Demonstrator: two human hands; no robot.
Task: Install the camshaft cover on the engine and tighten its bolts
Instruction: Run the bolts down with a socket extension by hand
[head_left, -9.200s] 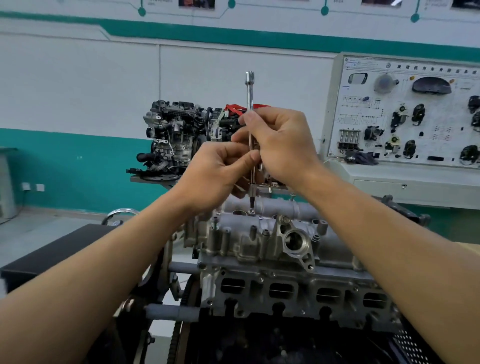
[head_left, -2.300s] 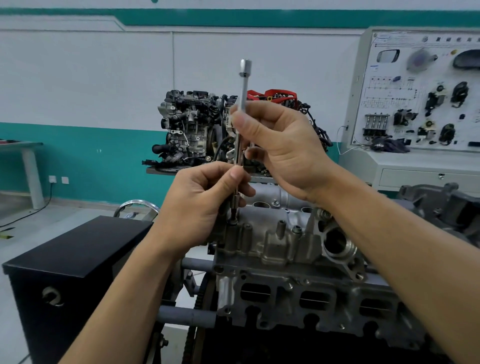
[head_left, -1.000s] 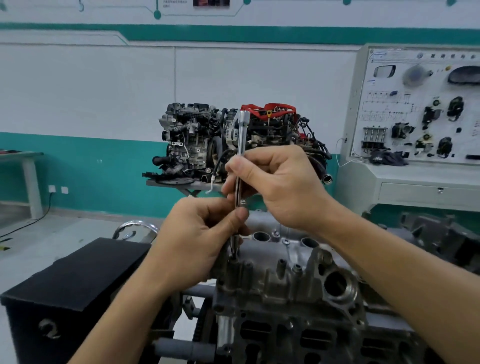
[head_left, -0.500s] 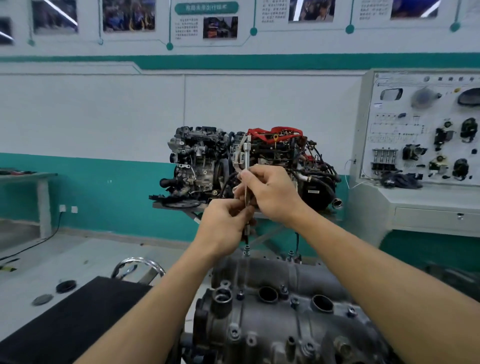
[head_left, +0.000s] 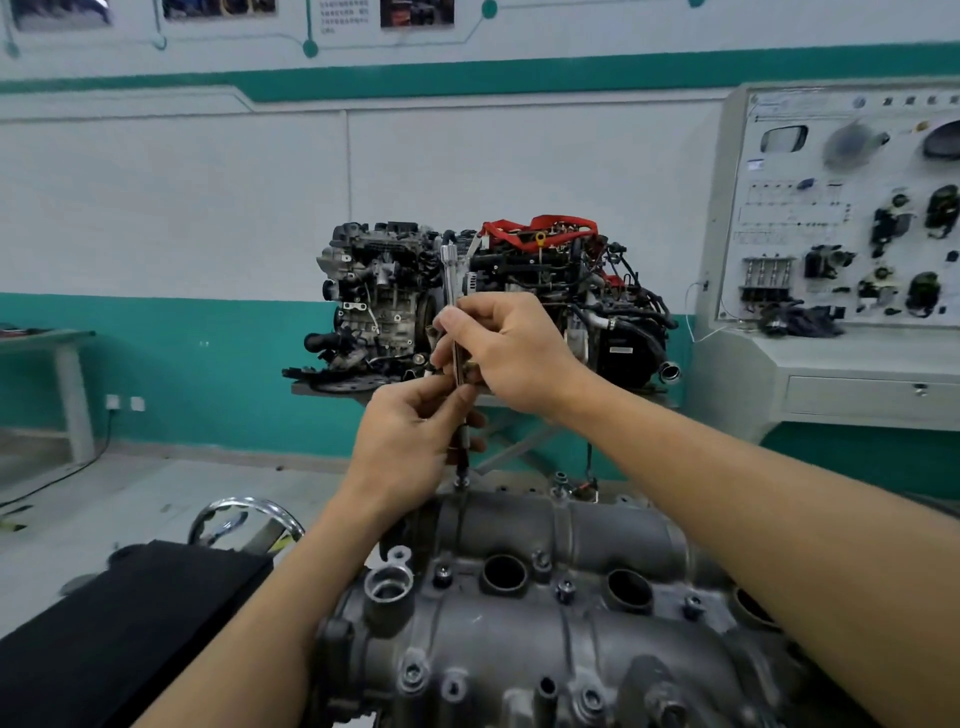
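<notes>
both hands are pinched on the same long metal driver (head_left: 453, 312), which stands nearly upright. the right hand (head_left: 511, 351) has its thumb and fingertips closed around the shaft about halfway up, and the shiny square top end sticks out well above those fingers. the left hand (head_left: 410, 441) is just below it, fingers curled together and clamped on the lower, darker part of the shaft. hard to tell exactly how many fingers are touching, they overlap each other.

right under the left fingers the tip of the driver sits on a bolt (head_left: 460, 483) at the far edge of the cover (head_left: 545, 587). can't see if the tip is fully seated, it's tiny and dark down there.

the cover is the grey cast metal piece lying on top of the engine, spreading out below and toward the camera from the fingers. it has round open holes along the middle and several more bolt heads dotted around, nearer the camera than the hands.

further out, left of the left forearm, there's a black box (head_left: 119, 623) with a chrome ring behind it. past the fingers, against the teal and white wall, another engine (head_left: 483, 301) with red straps sits on a stand. off to the right of the right hand is a white training panel (head_left: 841, 218) with parts mounted on it.
</notes>
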